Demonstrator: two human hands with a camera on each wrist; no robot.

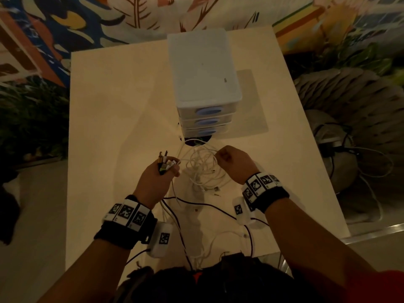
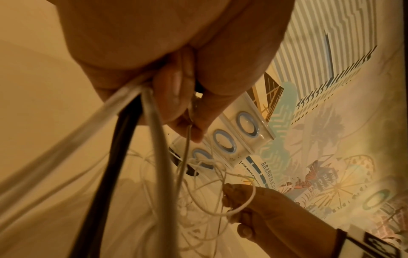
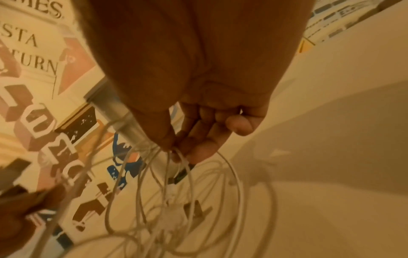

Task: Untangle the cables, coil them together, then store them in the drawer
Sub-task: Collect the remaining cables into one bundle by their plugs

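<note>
Plainly we have gathered the plug ends [image 1: 166, 163] into our left hand [image 1: 157, 179], fingers curled round them so they stick up together, which keeps one end of every lead fixed while the rest gets sorted. Our right hand [image 1: 233, 163] pinches a strand of the white cables [image 1: 202, 169] between thumb and fingertips, lifting a loop clear of the tangle lying on the table [image 1: 122, 106], likely to see which lead crosses which. Counting is uncertain: at least five plugs show in the left fist, two of them gold-tipped jacks, and the left wrist view shows one dark lead [image 2: 114, 157] among several pale ones. The drawer unit [image 1: 204, 68] stands just beyond the tangle with three drawers, each with a blue oval pull; all three look closed, so storing is some way off.
</note>
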